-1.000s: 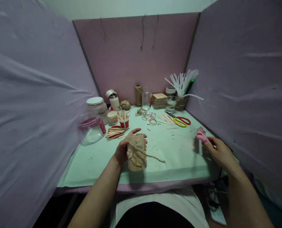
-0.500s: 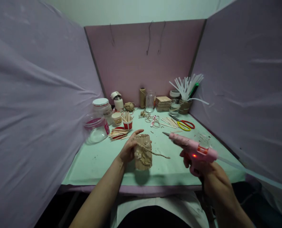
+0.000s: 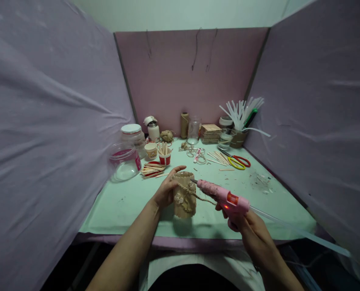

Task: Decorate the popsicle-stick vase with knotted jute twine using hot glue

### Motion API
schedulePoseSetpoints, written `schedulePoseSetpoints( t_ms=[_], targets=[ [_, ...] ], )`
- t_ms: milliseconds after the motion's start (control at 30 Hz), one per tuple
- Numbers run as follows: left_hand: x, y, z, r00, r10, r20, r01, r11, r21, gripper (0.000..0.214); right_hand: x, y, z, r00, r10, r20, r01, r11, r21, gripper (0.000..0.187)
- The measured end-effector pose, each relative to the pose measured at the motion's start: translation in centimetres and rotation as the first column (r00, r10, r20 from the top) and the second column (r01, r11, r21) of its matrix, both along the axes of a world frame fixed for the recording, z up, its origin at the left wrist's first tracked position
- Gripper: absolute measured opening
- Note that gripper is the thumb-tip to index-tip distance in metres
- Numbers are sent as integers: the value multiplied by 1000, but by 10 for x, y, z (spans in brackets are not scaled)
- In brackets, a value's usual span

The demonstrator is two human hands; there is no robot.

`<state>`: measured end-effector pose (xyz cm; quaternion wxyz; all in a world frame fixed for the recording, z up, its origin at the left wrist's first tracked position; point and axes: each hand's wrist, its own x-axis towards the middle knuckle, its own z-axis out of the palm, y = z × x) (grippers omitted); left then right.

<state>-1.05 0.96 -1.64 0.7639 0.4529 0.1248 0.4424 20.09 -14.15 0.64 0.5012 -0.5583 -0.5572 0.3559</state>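
Note:
My left hand is wrapped round the left side of a jar covered in wooden sticks, held upright near the table's front edge. Small pale flowers and a braided twine cord decorate its side; the loose end of the cord sticks out to the right. In my right hand is a pink hot glue gun with its red light on and a long clear glue stick trailing from the back. The gun's nozzle points left, at the jar's upper right side; whether it touches, I cannot tell.
Scissors and loose sticks lie at the right. Behind them stand a pot of glue sticks, stacked wooden squares and a glass jar. At left are a clear plastic tub and a red cup of sticks.
My right hand has brought the glue gun left and slightly down, so its nozzle is now at the jar. My left hand keeps its hold on the jar. The view has shifted a little.

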Motion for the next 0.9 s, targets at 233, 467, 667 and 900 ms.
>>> schedulePoseSetpoints(
  t_ms=[233, 467, 667, 900],
  targets=[
    [0, -1, 2, 1000, 5, -12, -5, 1000, -1, 69, -5, 2, 6, 1000, 18, -7, -17, 999, 32, 51],
    [0, -2, 2, 1000, 1, -6, -1, 1000, -8, 71, -4, 1, 3, 1000, 12, -6, -12, 1000, 27, 50],
    [0, -1, 1, 1000, -4, 1, 4, 1000, -7, 70, -7, 2, 10, 999, 40, 1, -40, 997, 61, 49],
    [-1, -1, 2, 1000, 9, -17, -9, 1000, -10, 71, -4, 3, 5, 1000, 29, 6, -30, 999, 34, 50]
  ],
)
